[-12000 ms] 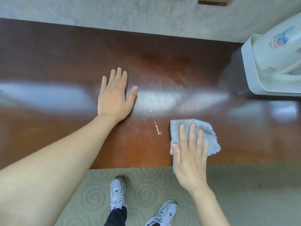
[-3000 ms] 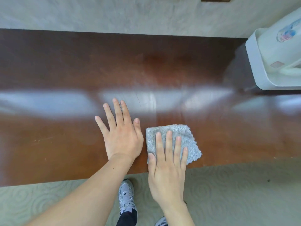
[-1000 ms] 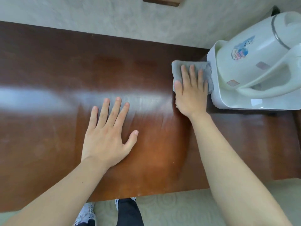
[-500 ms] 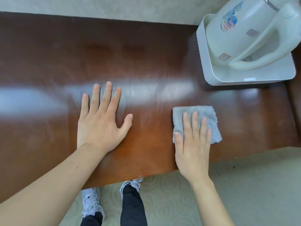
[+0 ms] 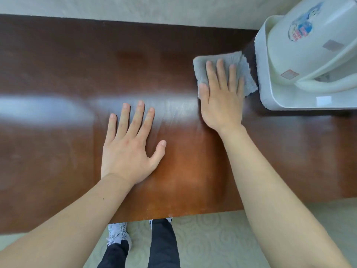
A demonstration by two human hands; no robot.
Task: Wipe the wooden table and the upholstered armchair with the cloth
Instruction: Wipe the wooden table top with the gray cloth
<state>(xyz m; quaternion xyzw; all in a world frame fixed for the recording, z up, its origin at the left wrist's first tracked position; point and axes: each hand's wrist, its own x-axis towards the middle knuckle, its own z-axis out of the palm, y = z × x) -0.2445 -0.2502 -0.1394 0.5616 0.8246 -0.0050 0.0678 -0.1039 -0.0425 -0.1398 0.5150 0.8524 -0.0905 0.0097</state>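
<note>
A glossy dark wooden table fills most of the view. My right hand lies flat on a folded grey cloth, pressing it onto the tabletop near the far right, right beside a white tray. My left hand rests palm down on the bare wood in the middle, fingers spread, holding nothing. No armchair is in view.
A white tray at the table's right end holds a white electric kettle. A pale wall runs along the table's far edge. Patterned carpet and my shoes lie below the near edge.
My right hand has slid the cloth from near the front edge away toward the far side, up against the tray. My left hand has stayed flat on the table.
</note>
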